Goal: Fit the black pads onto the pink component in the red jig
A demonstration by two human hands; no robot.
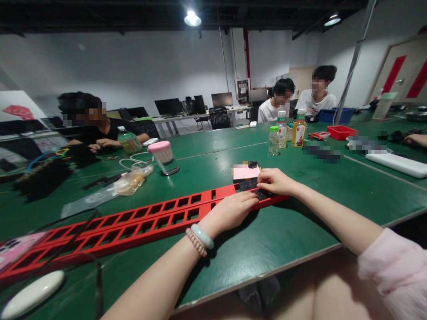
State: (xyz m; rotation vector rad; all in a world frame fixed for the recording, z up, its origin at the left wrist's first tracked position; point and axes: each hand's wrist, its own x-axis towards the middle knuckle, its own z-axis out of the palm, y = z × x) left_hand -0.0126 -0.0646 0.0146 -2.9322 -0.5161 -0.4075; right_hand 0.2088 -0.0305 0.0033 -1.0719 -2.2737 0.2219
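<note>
Pressing down on the long red rack (140,222) lying across the green table (300,222), we are steadying it with our left hand (230,211), fingers flat and together. Our right hand (275,181) is pinching a small black part (250,183) at the rack's far right end, seemingly seating it; lining it up squarely looks like the next demand.
</note>
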